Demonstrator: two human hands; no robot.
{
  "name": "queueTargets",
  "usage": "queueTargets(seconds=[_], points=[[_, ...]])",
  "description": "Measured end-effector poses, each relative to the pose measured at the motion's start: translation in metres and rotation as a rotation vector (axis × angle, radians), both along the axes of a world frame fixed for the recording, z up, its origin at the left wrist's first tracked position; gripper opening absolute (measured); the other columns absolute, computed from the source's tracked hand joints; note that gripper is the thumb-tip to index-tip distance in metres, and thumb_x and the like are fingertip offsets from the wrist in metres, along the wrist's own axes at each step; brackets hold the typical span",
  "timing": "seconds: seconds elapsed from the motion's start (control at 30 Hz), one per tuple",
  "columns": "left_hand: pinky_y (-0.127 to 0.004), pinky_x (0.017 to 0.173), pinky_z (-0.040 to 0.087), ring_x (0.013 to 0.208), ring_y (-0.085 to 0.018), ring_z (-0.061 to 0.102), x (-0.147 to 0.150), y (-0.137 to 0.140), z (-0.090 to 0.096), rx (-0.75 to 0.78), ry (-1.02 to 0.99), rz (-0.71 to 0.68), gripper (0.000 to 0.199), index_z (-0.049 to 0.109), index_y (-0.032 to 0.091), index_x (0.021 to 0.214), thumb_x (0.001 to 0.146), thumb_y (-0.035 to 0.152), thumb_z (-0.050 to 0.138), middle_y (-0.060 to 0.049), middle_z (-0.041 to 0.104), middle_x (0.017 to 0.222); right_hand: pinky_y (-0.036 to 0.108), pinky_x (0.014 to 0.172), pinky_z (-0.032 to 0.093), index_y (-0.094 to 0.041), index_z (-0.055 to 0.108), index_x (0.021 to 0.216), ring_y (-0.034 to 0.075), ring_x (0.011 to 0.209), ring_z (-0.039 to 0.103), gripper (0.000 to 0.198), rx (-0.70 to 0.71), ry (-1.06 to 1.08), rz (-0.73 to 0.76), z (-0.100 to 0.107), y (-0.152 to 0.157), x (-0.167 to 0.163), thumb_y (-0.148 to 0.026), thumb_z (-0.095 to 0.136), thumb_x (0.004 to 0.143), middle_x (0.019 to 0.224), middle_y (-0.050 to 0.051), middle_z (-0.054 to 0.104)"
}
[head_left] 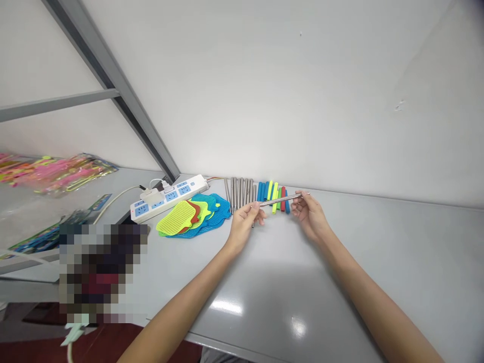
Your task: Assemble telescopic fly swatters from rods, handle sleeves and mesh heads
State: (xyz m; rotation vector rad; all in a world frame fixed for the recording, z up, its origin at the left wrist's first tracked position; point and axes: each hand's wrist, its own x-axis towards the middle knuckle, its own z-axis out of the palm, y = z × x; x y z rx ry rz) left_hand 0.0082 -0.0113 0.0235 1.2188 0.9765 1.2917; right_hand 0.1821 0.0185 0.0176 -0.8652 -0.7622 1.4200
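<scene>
A thin silver metal rod [282, 200] spans the gap between my hands, held nearly level above the table. My left hand [245, 222] pinches its left end between thumb and fingers. At the other end, my right hand [309, 214] grips it with the fingertips, and a short tip pokes out past them. Behind my left hand lies a row of similar metal rods [240, 191]. Coloured tube-shaped handles [269, 190] in blue, yellow, green and red lie behind the held rod, partly covered by it. Left of my left hand is a pile of perforated plastic fly swatter heads [176, 218].
A white power strip [187, 190] with plugs and cables stands behind the swatter heads. Bagged colourful goods [56, 171] lie at the far left, beyond a grey metal frame [124, 96]. A white wall [295, 101] bounds the grey table [397, 242] at the back.
</scene>
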Motion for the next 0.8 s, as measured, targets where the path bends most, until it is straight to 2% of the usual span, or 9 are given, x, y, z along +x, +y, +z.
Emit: queueTargets(seconds=[0.13,0.27,0.4,0.53,0.67,0.8], points=[[-0.025,0.063,0.039,0.056,-0.009,0.051,0.005,-0.007,0.004,-0.028,-0.128,-0.038,0.034,0.058,0.015,0.1,0.073,0.036,0.052,-0.004,0.062,0.076,0.021,0.046,0.037,-0.019,0.056,0.081,0.011,0.056,0.049,0.025,-0.019,-0.005,0.094,0.009,-0.01,-0.013,-0.042,0.053,0.069,0.064,0.0,0.052],[-0.026,0.065,0.039,0.06,-0.011,0.053,0.009,-0.009,0.002,-0.063,-0.151,-0.017,0.037,0.056,0.014,0.104,0.075,0.036,0.049,-0.007,0.063,0.083,0.02,0.045,0.035,-0.019,0.057,0.082,0.009,0.055,0.049,0.026,-0.014,0.015,0.201,0.013,-0.019,-0.025,-0.041,0.054,0.069,0.066,0.0,0.055],[-0.025,0.062,0.039,0.062,-0.012,0.055,0.009,-0.009,0.003,-0.102,-0.202,-0.035,0.038,0.057,0.013,0.101,0.078,0.039,0.043,-0.009,0.063,0.085,0.02,0.045,0.037,-0.017,0.058,0.082,0.01,0.056,0.05,0.028,-0.016,0.0,0.223,0.013,-0.018,-0.023,-0.042,0.051,0.071,0.068,0.001,0.056],[-0.024,0.061,0.039,0.062,-0.012,0.056,0.004,-0.007,0.008,-0.124,-0.239,0.03,0.038,0.059,0.012,0.097,0.077,0.041,0.042,-0.008,0.064,0.08,0.021,0.044,0.039,-0.018,0.058,0.084,0.011,0.054,0.052,0.034,-0.068,-0.073,0.143,0.006,-0.007,-0.008,-0.048,0.047,0.071,0.067,0.002,0.057],[-0.024,0.06,0.04,0.059,-0.012,0.054,0.0,-0.005,0.007,-0.119,-0.199,0.12,0.037,0.061,0.012,0.09,0.077,0.04,0.04,-0.005,0.061,0.069,0.021,0.044,0.041,-0.017,0.057,0.081,0.01,0.052,0.051,0.024,-0.114,-0.22,-0.016,-0.01,0.004,0.007,-0.037,0.056,0.067,0.064,0.001,0.056],[-0.024,0.058,0.041,0.056,-0.012,0.051,-0.001,-0.003,0.003,-0.125,-0.188,0.176,0.038,0.061,0.011,0.085,0.077,0.04,0.038,-0.004,0.056,0.061,0.022,0.046,0.045,-0.016,0.055,0.077,0.01,0.05,0.052,0.02,-0.135,-0.274,-0.065,-0.024,0.009,0.01,-0.03,0.061,0.064,0.06,0.0,0.055]])
